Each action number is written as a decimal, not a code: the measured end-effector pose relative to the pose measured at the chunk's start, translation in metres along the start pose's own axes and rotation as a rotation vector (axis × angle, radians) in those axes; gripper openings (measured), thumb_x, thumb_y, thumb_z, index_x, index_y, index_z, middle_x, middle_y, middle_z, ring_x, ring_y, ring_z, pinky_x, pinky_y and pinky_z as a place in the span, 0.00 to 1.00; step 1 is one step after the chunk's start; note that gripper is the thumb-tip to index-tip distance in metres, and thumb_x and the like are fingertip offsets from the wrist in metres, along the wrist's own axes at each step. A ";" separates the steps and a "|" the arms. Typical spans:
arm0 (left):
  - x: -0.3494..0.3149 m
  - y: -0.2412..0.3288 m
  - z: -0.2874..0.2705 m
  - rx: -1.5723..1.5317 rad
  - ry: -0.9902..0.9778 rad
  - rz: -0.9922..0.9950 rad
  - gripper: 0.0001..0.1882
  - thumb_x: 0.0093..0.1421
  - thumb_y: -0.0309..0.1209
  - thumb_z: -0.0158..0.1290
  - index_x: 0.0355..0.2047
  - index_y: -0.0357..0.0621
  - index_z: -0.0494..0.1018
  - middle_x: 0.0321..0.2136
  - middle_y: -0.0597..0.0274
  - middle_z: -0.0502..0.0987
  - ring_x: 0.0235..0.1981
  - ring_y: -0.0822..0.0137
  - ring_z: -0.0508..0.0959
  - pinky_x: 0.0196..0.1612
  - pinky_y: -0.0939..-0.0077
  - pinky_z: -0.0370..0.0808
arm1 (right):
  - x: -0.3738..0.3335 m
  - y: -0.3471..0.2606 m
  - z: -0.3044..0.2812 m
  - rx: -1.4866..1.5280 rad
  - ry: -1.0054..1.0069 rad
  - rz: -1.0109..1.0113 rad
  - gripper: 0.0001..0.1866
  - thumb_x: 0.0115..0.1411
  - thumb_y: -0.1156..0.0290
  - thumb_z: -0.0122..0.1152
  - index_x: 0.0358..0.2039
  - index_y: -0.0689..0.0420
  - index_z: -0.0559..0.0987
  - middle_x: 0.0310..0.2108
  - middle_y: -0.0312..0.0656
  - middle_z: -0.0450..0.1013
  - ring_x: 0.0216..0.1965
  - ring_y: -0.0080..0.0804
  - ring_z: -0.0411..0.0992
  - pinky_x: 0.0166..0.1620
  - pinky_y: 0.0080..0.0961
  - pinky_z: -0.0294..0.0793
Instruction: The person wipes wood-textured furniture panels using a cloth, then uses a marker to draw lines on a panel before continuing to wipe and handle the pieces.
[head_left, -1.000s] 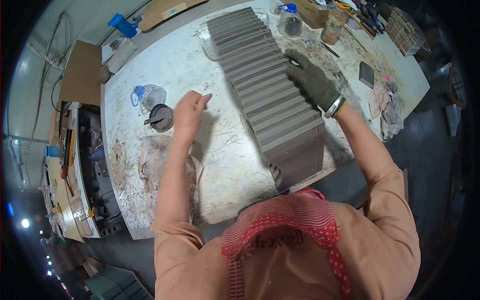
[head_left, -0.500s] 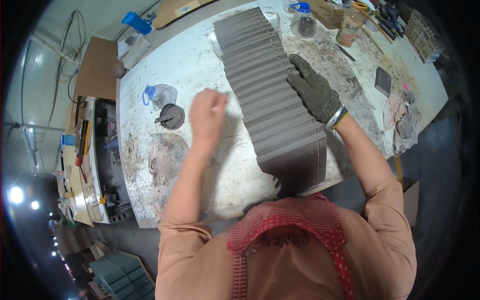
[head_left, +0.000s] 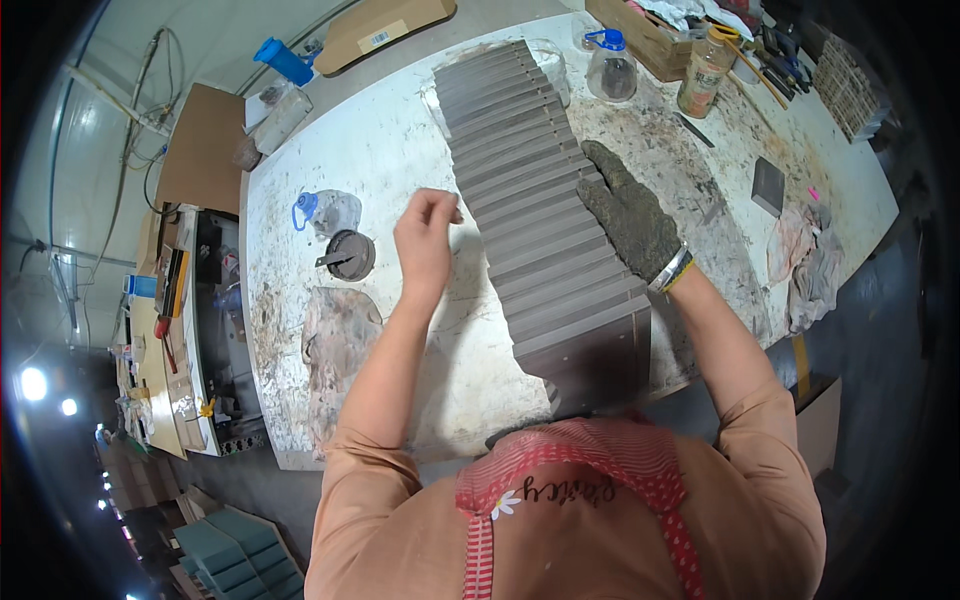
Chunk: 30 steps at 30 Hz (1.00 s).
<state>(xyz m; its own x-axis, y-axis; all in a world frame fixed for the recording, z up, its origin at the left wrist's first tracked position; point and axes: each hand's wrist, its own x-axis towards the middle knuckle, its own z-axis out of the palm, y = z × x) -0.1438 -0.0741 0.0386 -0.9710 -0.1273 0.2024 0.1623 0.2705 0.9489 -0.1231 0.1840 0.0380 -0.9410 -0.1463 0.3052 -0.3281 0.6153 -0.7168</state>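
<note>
A long row of grey, box-like pieces with ridged tops [head_left: 545, 215] runs across the white table, packed side by side from near my body to the far edge. My right hand [head_left: 632, 218], in a dirty dark glove, rests on the row's right edge with its fingers stretched out. Bare and raised just left of the row, my left hand [head_left: 426, 245] has its fingers curled into a pinch. Something small and dark may sit at its fingertips, too small to name. Left of that hand stands a round dark tin [head_left: 350, 255] with a flat blade lying across it.
A cut clear bottle with a blue handle [head_left: 325, 212] and a stained cloth [head_left: 340, 335] lie at left. Far right hold a blue-capped jug [head_left: 611, 70], a bottle [head_left: 703, 78], a dark block [head_left: 768, 186] and crumpled rags [head_left: 805, 260]. A drawer cabinet [head_left: 215, 320] adjoins the table.
The whole view has shifted slightly, so the table sits lower in it. My left hand's fingers are curled in more. My right hand keeps its place on the row.
</note>
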 end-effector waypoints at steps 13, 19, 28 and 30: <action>0.089 -0.004 0.009 0.356 0.086 0.419 0.06 0.60 0.28 0.51 0.28 0.40 0.75 0.30 0.57 0.77 0.31 0.59 0.76 0.36 0.69 0.71 | -0.001 0.001 -0.002 0.119 -0.022 0.124 0.31 0.64 0.59 0.54 0.62 0.59 0.62 0.61 0.55 0.61 0.58 0.51 0.65 0.59 0.35 0.65; 0.089 -0.023 0.022 -0.344 -0.045 -0.468 0.40 0.64 0.55 0.44 0.67 0.44 0.50 0.64 0.53 0.58 0.61 0.59 0.61 0.60 0.61 0.60 | 0.084 0.045 -0.005 -0.503 0.067 -0.268 0.37 0.63 0.51 0.51 0.66 0.60 0.56 0.60 0.62 0.62 0.60 0.50 0.63 0.62 0.34 0.61; 0.079 -0.007 0.041 -0.714 -0.342 -0.496 0.36 0.64 0.39 0.49 0.68 0.53 0.44 0.60 0.53 0.59 0.60 0.58 0.63 0.58 0.59 0.68 | 0.140 0.058 0.034 0.508 -0.172 0.256 0.43 0.60 0.49 0.52 0.66 0.64 0.52 0.61 0.59 0.61 0.63 0.46 0.60 0.63 0.31 0.58; 0.078 -0.003 0.040 -0.682 -0.372 -0.499 0.38 0.65 0.41 0.49 0.68 0.52 0.42 0.62 0.52 0.58 0.61 0.58 0.63 0.59 0.60 0.67 | 0.142 0.055 0.031 0.430 -0.185 0.208 0.43 0.60 0.49 0.53 0.67 0.64 0.52 0.61 0.59 0.61 0.63 0.44 0.60 0.63 0.31 0.58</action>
<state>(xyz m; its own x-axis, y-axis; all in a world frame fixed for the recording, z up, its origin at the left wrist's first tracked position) -0.2275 -0.0465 0.0415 -0.9308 0.2692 -0.2474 -0.3369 -0.3686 0.8664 -0.2769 0.1730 0.0227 -0.9762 -0.2130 0.0410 -0.1006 0.2772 -0.9555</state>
